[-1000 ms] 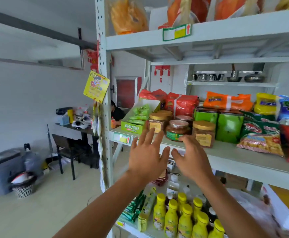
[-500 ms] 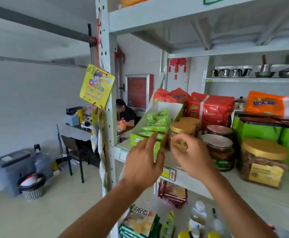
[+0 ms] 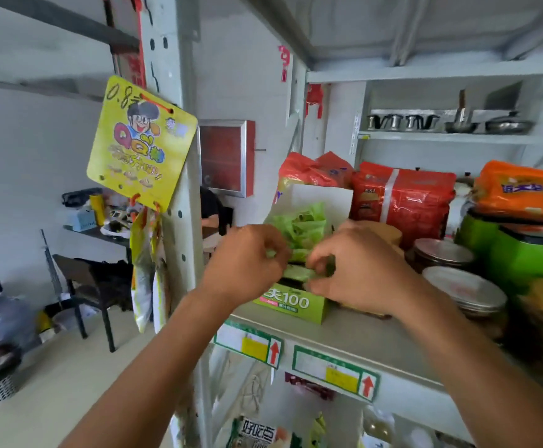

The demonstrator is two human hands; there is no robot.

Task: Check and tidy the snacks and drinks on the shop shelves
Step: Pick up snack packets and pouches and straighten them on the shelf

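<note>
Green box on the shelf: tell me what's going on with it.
A person is tidying the green box at the left end of the shelf. The left hand and right hand are at its open top, each pinching some of the green packets stacked inside. Lidded jars stand to its right, red packs behind.

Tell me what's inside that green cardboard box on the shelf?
The green box holds light-green packets; the left hand and right hand pinch front ones, hiding lower layers.
</note>
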